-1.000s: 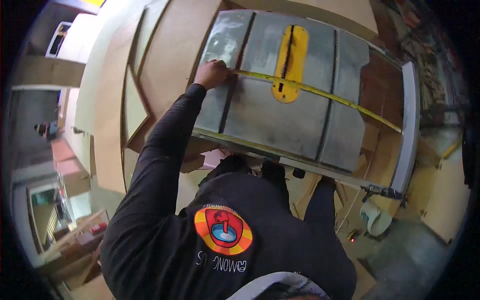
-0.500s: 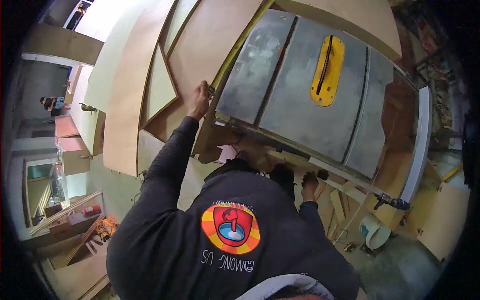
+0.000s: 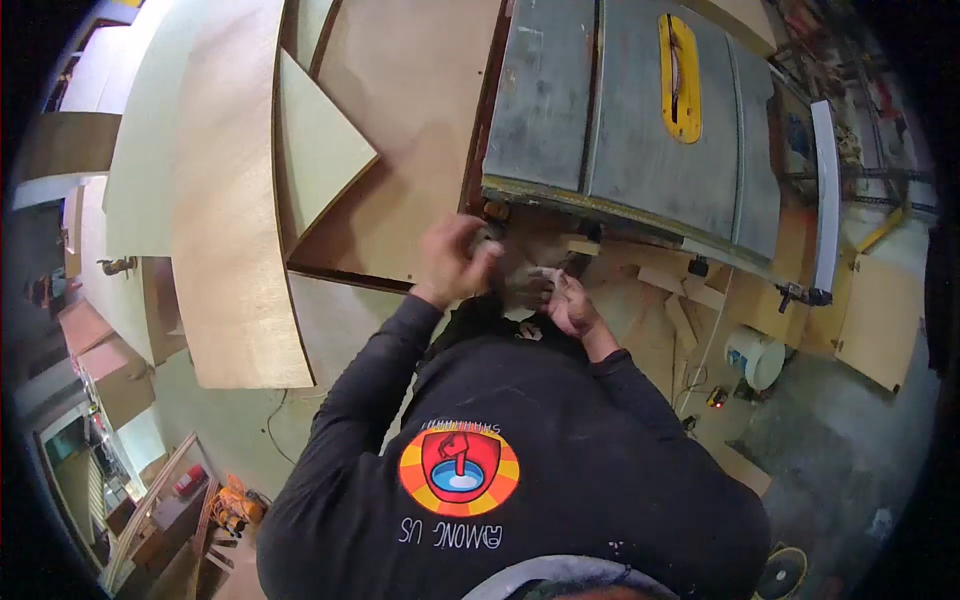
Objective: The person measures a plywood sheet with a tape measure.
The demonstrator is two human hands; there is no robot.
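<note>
My left hand is curled in front of my chest, just off the near left corner of the table saw. Its fingers close around a small tape measure, mostly hidden and blurred. To its right, my right hand hovers near my shirt front below the saw's near edge. Its fingers are partly stretched and apart, with nothing visible in them. A yellow insert with a blade slot is set into the grey saw top.
Large wood sheets overlap left of the saw, one corner piece pointing toward it. A white rail runs along the saw's right side. On the floor at right lie a white bucket and wood offcuts.
The yellow tape blade along the saw's left edge is gone from view. My left hand has drawn back toward my chest, and my right hand has come up from my side toward it.
</note>
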